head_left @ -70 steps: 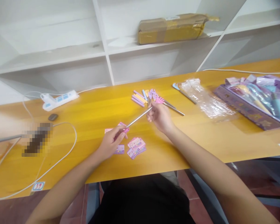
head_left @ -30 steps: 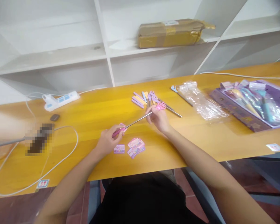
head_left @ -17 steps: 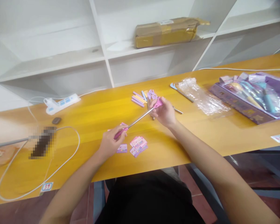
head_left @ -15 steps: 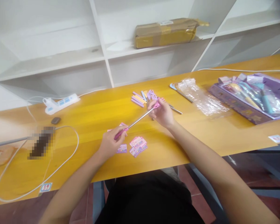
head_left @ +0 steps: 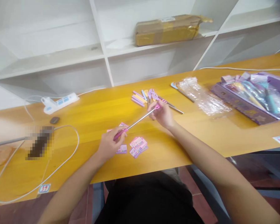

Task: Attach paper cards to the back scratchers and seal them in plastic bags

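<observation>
A pink back scratcher with a thin metal rod slants between my two hands. My left hand is closed around its pink handle. At the other end, the fingers of my right hand pinch the pink head, partly hiding it. Just beyond my right hand lie purple and yellow claw heads on rods and several loose purple, yellow and blue handle sleeves. Small printed cards rest in a pile beside my left hand, with more partly under it.
Right of the middle are a blue-clawed back scratcher and clear plastic bags. A purple box holds bagged items. At left lie a power strip, a small dark object and a looped white cable. A taped carton sits on the shelf.
The view has shifted very slightly. Both hands keep their hold on the pink back scratcher, with almost no movement of it.
</observation>
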`<state>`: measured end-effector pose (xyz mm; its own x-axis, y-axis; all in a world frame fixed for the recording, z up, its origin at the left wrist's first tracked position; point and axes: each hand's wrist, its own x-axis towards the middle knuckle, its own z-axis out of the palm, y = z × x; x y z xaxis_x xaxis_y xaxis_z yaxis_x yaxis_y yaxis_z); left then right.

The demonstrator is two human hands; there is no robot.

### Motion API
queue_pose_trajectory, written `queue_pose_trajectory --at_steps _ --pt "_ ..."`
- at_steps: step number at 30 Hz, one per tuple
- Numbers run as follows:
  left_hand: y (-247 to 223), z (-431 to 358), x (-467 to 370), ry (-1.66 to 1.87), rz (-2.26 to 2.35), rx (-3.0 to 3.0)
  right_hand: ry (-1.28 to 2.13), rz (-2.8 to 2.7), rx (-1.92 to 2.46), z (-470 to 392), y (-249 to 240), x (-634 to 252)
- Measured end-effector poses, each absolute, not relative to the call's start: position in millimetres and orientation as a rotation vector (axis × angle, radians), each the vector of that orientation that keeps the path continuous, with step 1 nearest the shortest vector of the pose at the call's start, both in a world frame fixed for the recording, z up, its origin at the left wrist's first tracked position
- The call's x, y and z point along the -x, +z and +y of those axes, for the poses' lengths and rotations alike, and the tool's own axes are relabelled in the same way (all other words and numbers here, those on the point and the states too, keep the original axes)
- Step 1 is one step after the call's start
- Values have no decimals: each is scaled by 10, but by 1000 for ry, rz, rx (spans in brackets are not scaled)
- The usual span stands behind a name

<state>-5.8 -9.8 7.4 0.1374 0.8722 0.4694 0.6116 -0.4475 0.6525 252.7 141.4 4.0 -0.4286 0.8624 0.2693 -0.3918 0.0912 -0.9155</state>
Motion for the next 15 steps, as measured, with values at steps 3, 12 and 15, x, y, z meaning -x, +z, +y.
queue_pose_trajectory --at_steps 3,12,15 --pt "73 -96 52 1216 1455 -2151 1536 -1338 476 1421 16 -2530" --pt "123 -94 41 1278 1574 -2238 1444 -1347 463 1354 52 -2516" --pt "128 -75 50 1282 1581 -2301 1432 -1344 472 1349 49 -2507"
